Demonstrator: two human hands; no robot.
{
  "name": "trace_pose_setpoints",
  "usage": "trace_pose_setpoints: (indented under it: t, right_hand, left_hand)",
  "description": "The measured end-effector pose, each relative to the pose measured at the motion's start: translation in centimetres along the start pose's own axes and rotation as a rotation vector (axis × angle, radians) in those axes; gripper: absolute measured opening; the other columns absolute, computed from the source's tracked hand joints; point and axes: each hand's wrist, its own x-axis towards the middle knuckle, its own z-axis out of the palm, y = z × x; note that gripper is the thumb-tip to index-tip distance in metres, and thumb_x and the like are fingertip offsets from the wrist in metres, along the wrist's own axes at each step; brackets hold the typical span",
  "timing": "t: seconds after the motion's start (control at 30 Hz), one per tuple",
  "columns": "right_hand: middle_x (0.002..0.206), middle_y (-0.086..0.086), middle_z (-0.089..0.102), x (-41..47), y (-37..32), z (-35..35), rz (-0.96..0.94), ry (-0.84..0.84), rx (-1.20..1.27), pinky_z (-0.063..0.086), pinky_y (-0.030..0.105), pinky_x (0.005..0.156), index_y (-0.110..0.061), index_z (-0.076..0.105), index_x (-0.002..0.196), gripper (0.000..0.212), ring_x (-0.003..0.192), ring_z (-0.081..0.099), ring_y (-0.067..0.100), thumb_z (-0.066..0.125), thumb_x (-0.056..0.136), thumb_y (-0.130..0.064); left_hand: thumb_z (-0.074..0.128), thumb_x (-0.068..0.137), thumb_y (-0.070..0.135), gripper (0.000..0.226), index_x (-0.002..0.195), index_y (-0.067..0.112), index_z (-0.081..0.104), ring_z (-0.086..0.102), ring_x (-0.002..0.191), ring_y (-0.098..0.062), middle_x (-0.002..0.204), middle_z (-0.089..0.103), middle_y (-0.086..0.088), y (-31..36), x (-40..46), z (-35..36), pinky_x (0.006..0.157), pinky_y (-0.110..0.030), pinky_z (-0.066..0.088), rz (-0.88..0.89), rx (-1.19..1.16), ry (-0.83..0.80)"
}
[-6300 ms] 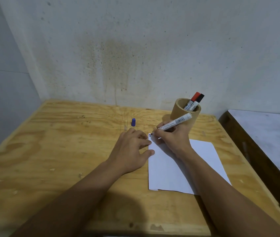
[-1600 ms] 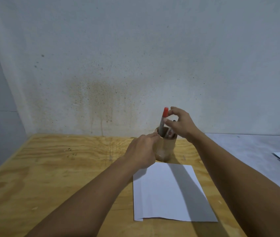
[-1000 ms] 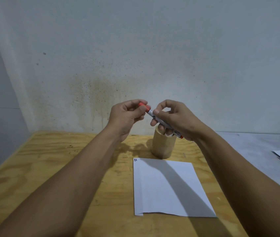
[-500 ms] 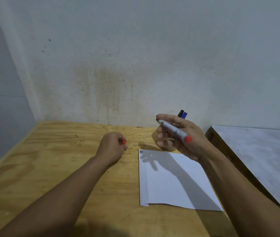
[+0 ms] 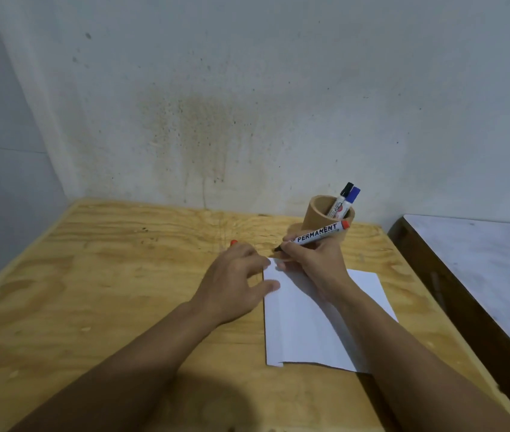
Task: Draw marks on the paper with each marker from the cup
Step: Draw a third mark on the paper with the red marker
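Note:
My right hand grips a white marker with a red end, uncapped, its tip down at the top left corner of the white paper. My left hand lies flat with spread fingers on the paper's left edge. The red cap sits on the wooden table just beyond my left fingers. Behind my right hand stands a brown cup holding a black-capped marker and a blue-capped marker.
A stained grey wall runs close behind the cup. To the right, across a dark gap, stands a second table with a grey top. The paper's near left corner is slightly folded.
My left hand set the red cap down on the table and opened onto the paper's edge. My right hand turned the marker and lowered its tip to the paper's top left corner.

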Motion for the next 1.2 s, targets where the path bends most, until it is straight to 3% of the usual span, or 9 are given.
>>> trace_pose_setpoints:
  t: [0.1,0.3,0.4,0.57,0.77,0.97,1.1,1.2]
  right_hand:
    - [0.071,0.018,0.055,0.0,0.6,0.1,-0.017,-0.011,-0.038,0.053,0.025,0.049,0.006,0.059,0.092,0.017,0.050,0.060,0.016,0.057,0.083,0.020]
    - [0.072,0.014,0.060,0.5,2.1,-1.0,-0.126,0.020,-0.204,0.056,0.022,0.057,0.016,0.060,0.085,0.006,0.060,0.064,0.008,0.062,0.080,0.018]
    - [0.075,0.010,0.068,0.8,2.8,-1.4,-0.180,0.045,-0.332,0.059,0.024,0.064,0.012,0.064,0.084,0.010,0.067,0.068,0.011,0.071,0.077,0.009]
    - [0.079,0.013,0.069,0.8,3.1,-1.6,-0.194,0.034,-0.334,0.060,0.025,0.066,0.011,0.066,0.084,0.010,0.070,0.069,0.014,0.072,0.077,0.008]
    - [0.085,0.021,0.072,1.0,3.3,-1.7,-0.169,0.043,-0.345,0.062,0.039,0.075,0.008,0.068,0.083,0.010,0.081,0.072,0.032,0.074,0.077,0.004]
    - [0.080,0.014,0.072,0.9,3.3,-1.5,-0.169,0.045,-0.345,0.062,0.029,0.069,0.006,0.069,0.082,0.006,0.076,0.072,0.024,0.074,0.078,0.005]
    - [0.083,0.020,0.072,0.9,3.4,-1.6,-0.175,0.050,-0.341,0.063,0.034,0.071,0.007,0.069,0.082,0.008,0.080,0.073,0.031,0.074,0.078,0.004]
    - [0.087,0.023,0.072,0.9,3.4,-1.7,-0.182,0.048,-0.337,0.062,0.030,0.069,0.010,0.068,0.085,0.010,0.081,0.072,0.032,0.074,0.078,0.005]
  left_hand:
    - [0.069,0.070,0.051,0.042,0.099,0.021,0.073,0.046,0.085,-0.013,0.091,0.063,0.003,-0.2,0.1,0.4,0.081,-0.040,0.044,-0.011,0.061,-0.065]
    - [0.068,0.071,0.055,0.042,0.103,0.029,0.072,0.043,0.094,-0.012,0.097,0.059,0.009,-0.2,0.0,0.6,0.081,-0.031,0.031,-0.041,0.099,-0.052]
    - [0.067,0.072,0.056,0.042,0.104,0.030,0.071,0.043,0.095,-0.011,0.099,0.059,0.010,-0.2,0.0,0.6,0.083,-0.032,0.033,-0.048,0.113,-0.057]
    - [0.068,0.070,0.057,0.043,0.103,0.030,0.072,0.044,0.095,-0.010,0.097,0.059,0.011,-0.2,0.0,0.7,0.086,-0.034,0.036,-0.070,0.097,-0.053]
    - [0.070,0.069,0.056,0.044,0.103,0.029,0.072,0.045,0.095,-0.011,0.097,0.060,0.010,0.0,0.1,0.6,0.087,-0.036,0.038,-0.083,0.081,-0.052]
    - [0.072,0.068,0.055,0.043,0.101,0.028,0.073,0.046,0.096,-0.013,0.098,0.060,0.009,0.1,0.0,0.5,0.088,-0.036,0.038,-0.091,0.068,-0.049]
    - [0.072,0.068,0.054,0.041,0.100,0.028,0.073,0.047,0.095,-0.013,0.097,0.061,0.008,0.2,-0.1,0.5,0.087,-0.037,0.039,-0.086,0.067,-0.048]
    - [0.072,0.068,0.055,0.041,0.100,0.028,0.073,0.046,0.095,-0.013,0.096,0.060,0.009,0.2,-0.1,0.5,0.087,-0.037,0.039,-0.088,0.066,-0.049]
